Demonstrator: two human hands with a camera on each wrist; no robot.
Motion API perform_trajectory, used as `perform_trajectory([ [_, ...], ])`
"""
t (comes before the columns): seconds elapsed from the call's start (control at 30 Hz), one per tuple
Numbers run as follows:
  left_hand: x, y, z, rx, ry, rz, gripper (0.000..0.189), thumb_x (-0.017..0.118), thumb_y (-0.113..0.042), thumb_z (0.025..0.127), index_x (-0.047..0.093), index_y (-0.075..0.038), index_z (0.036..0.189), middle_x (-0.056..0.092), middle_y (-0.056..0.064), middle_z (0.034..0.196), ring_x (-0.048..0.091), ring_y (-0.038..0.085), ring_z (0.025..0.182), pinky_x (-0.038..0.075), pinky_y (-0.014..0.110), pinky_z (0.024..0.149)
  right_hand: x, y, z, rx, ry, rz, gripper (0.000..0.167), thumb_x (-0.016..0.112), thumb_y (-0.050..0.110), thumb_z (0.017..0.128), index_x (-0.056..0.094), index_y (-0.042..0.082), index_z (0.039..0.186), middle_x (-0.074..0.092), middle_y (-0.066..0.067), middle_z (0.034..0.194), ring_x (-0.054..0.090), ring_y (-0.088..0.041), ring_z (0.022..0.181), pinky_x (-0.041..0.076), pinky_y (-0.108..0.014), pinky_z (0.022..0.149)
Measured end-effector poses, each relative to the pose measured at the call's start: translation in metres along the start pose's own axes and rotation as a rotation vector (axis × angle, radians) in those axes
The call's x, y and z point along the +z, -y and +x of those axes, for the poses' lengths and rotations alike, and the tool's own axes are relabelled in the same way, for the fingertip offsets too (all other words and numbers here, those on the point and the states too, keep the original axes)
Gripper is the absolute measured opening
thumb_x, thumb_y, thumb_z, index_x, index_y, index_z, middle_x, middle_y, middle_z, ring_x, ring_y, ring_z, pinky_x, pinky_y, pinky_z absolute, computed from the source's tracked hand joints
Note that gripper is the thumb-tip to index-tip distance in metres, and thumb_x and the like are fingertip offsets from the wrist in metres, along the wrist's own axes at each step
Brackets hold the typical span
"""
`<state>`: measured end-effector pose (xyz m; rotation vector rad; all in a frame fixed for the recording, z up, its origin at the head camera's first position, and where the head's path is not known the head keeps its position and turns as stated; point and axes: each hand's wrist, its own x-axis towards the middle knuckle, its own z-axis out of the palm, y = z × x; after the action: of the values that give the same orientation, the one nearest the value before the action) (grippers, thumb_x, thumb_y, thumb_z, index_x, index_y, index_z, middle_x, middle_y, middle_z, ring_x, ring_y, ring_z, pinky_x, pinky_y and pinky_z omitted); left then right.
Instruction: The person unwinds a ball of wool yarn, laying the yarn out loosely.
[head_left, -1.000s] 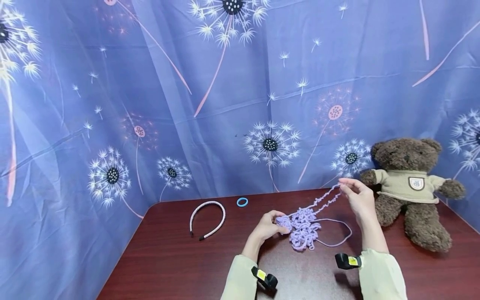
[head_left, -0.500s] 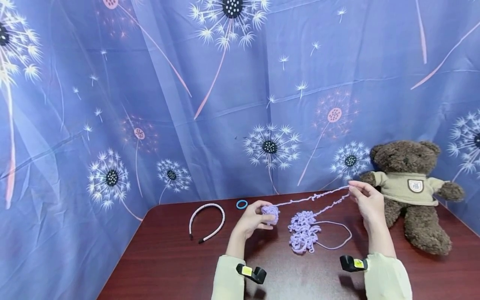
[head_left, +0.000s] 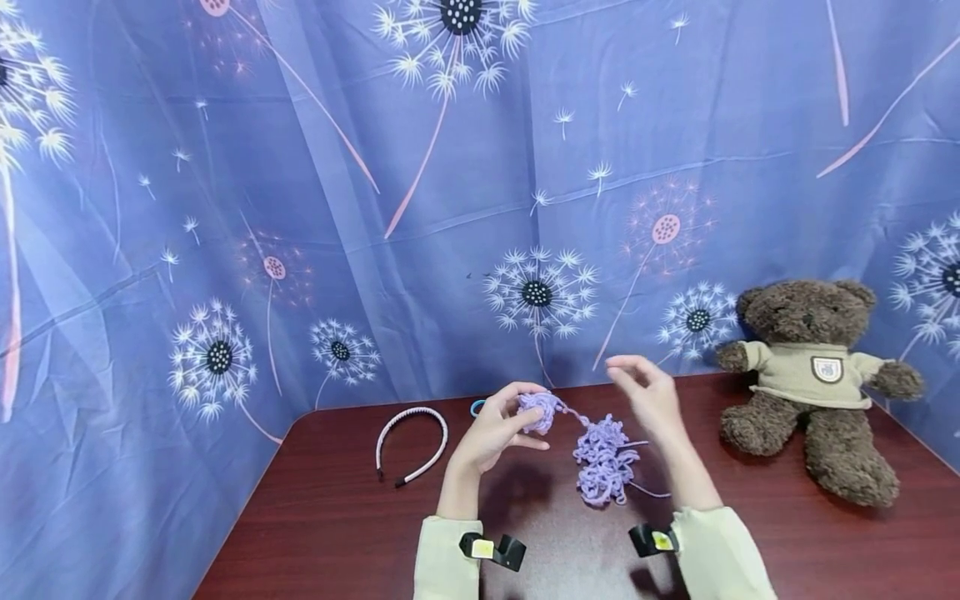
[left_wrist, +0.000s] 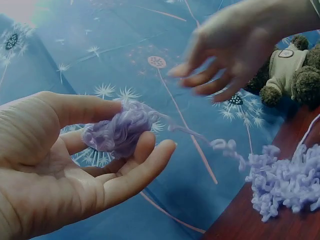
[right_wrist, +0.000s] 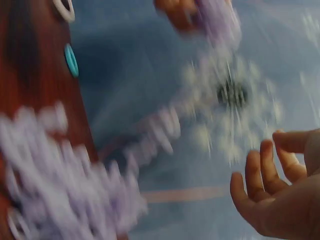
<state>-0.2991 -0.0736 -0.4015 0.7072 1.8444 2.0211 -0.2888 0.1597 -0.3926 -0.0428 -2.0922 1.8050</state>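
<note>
My left hand [head_left: 491, 429] grips a small ball of lilac yarn [left_wrist: 122, 131] between thumb and fingers, raised above the table. A crinkled strand runs from that ball down to a loose heap of lilac yarn [head_left: 604, 462] on the tabletop. To the right of the ball and above the heap, my right hand [head_left: 654, 408] is in the air, its fingers relaxed and holding nothing. In the right wrist view the yarn heap [right_wrist: 65, 185] is blurred, and the fingers [right_wrist: 254, 172] are apart from the strand.
A brown teddy bear [head_left: 810, 367] in a beige sweater sits at the table's right. A white headband [head_left: 382, 437] lies on the left, and a blue ring [right_wrist: 71, 60] lies by the back edge. Behind the dark red table [head_left: 337, 533] hangs a blue dandelion curtain [head_left: 442, 317].
My right hand has let go of the strand and moved left toward the ball. The stretched strand has dropped slack. Earlier, my left hand lifted the ball leftward, away from the heap.
</note>
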Motion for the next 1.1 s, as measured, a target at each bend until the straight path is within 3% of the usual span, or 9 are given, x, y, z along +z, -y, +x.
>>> perform_trajectory([
  [0.17, 0.001, -0.004, -0.001, 0.014, -0.016, -0.006, 0.038, 0.052, 0.001, 0.096, 0.042, 0.009, 0.132, 0.055, 0.003, 0.103, 0.061, 0.012, 0.082, 0.062, 0.037, 0.073, 0.031, 0.010, -0.016, -0.091, 0.294, 0.007, 0.029, 0.062, 0.015, 0.094, 0.062, -0.004, 0.117, 0.068, 0.007, 0.094, 0.058, 0.001, 0.080, 0.048, -0.016, 0.073],
  [0.27, 0.000, -0.005, -0.003, 0.026, -0.016, -0.018, 0.041, 0.053, 0.003, 0.094, 0.041, 0.010, 0.132, 0.055, 0.004, 0.104, 0.061, 0.012, 0.082, 0.062, 0.036, 0.072, 0.041, 0.010, -0.023, -0.143, 0.369, -0.013, 0.027, 0.062, 0.013, 0.094, 0.062, -0.003, 0.115, 0.068, -0.010, 0.099, 0.058, -0.001, 0.080, 0.049, -0.018, 0.070],
  [0.37, -0.001, -0.006, -0.004, 0.028, 0.002, -0.021, 0.045, 0.056, 0.005, 0.091, 0.039, 0.011, 0.133, 0.055, 0.005, 0.107, 0.061, 0.012, 0.086, 0.062, 0.038, 0.073, 0.045, 0.010, -0.027, -0.174, 0.378, -0.037, 0.024, 0.063, 0.011, 0.093, 0.063, -0.003, 0.111, 0.067, -0.021, 0.100, 0.058, 0.000, 0.082, 0.048, -0.018, 0.073],
  [0.5, -0.001, -0.007, -0.003, 0.016, 0.004, -0.008, 0.048, 0.058, 0.007, 0.089, 0.040, 0.010, 0.133, 0.057, 0.004, 0.107, 0.062, 0.010, 0.090, 0.061, 0.036, 0.074, 0.046, 0.008, -0.026, -0.175, 0.407, -0.040, 0.020, 0.063, 0.010, 0.092, 0.064, -0.005, 0.106, 0.066, -0.022, 0.091, 0.058, -0.002, 0.075, 0.048, -0.018, 0.069],
  [0.7, -0.002, -0.008, -0.003, 0.009, -0.085, 0.051, 0.046, 0.062, 0.004, 0.088, 0.047, 0.008, 0.131, 0.060, 0.006, 0.101, 0.063, 0.007, 0.081, 0.057, 0.023, 0.067, 0.042, 0.006, -0.020, -0.192, 0.423, -0.068, 0.020, 0.062, 0.010, 0.094, 0.068, -0.006, 0.103, 0.070, -0.016, 0.086, 0.061, -0.001, 0.075, 0.053, -0.021, 0.071],
  [0.8, -0.005, -0.009, -0.003, 0.026, -0.129, 0.097, 0.044, 0.064, 0.002, 0.088, 0.050, 0.008, 0.129, 0.061, 0.004, 0.095, 0.061, 0.007, 0.076, 0.055, 0.020, 0.066, 0.037, 0.004, -0.016, -0.185, 0.393, -0.040, 0.021, 0.060, 0.008, 0.094, 0.066, -0.010, 0.105, 0.070, -0.006, 0.084, 0.062, 0.000, 0.075, 0.055, -0.020, 0.072],
  [0.93, -0.009, -0.010, -0.005, 0.052, -0.169, 0.122, 0.043, 0.064, -0.001, 0.089, 0.050, 0.009, 0.129, 0.063, 0.002, 0.091, 0.062, 0.006, 0.074, 0.055, 0.019, 0.068, 0.027, 0.005, -0.012, -0.149, 0.329, 0.016, 0.025, 0.058, 0.006, 0.095, 0.062, -0.016, 0.108, 0.066, 0.018, 0.077, 0.063, 0.002, 0.074, 0.056, -0.017, 0.073],
  [1.1, -0.014, -0.011, -0.007, 0.064, -0.217, 0.142, 0.034, 0.060, 0.000, 0.091, 0.054, 0.013, 0.122, 0.068, 0.008, 0.091, 0.064, 0.005, 0.074, 0.059, 0.027, 0.075, 0.011, 0.007, -0.007, -0.099, 0.253, 0.021, 0.029, 0.059, 0.010, 0.096, 0.060, -0.016, 0.110, 0.063, 0.025, 0.072, 0.063, 0.004, 0.070, 0.055, -0.016, 0.067],
])
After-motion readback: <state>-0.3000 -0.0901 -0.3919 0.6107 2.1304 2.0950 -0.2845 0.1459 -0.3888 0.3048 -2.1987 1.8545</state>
